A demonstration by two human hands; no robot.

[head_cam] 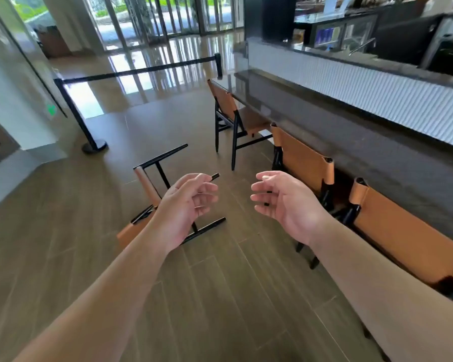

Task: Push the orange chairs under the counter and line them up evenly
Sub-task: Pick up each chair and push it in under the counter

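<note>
My left hand (187,205) and right hand (280,198) hang loose, fingers relaxed, holding nothing. At eleven o'clock one chair (152,197) lies tipped over on the floor (220,296). Three more chairs stand along the counter (351,131) from twelve to three o'clock.

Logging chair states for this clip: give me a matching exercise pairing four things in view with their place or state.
Things:
1. tipped chair
2. far chair
3. middle chair
4. left hand

States:
A. upright, angled, seat partly under the counter
B. lying on its side on the floor, legs pointing sideways
C. loosely curled, holding nothing
D. upright, backrest close against the counter edge

Pairs: 1-B, 2-A, 3-D, 4-C
</note>
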